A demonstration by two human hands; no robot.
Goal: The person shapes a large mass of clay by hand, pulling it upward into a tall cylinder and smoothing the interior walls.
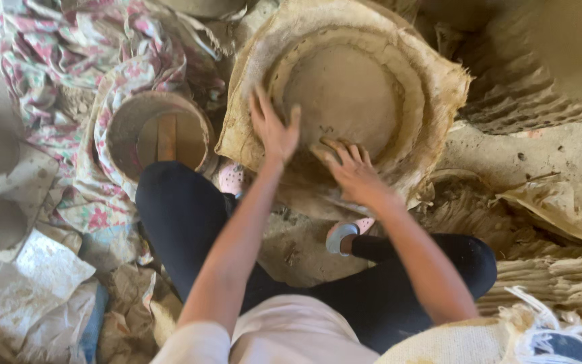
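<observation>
I see my left hand (274,129) spread flat, fingers splayed, pressing on the near left edge of the clay disc (342,94); its grip is open, holding nothing. My right hand (351,168) lies on the near rim of the same disc, fingers loosely extended and resting on the clay, likewise open. The disc sits in the upper middle of the view, bedded in a round form lined with coarse burlap sacking (439,87), on the floor just ahead of my knees. My legs in dark trousers (183,216) are folded beneath my arms, a pale sandal (341,236) showing between them. To the left, just beside the sacking, stands a small round bowl (159,131) with a wooden piece inside, wrapped in flowered cloth (55,61). Crumpled plastic sheeting (35,290) lies lower left; bundled straw (554,276) lies on my right.
</observation>
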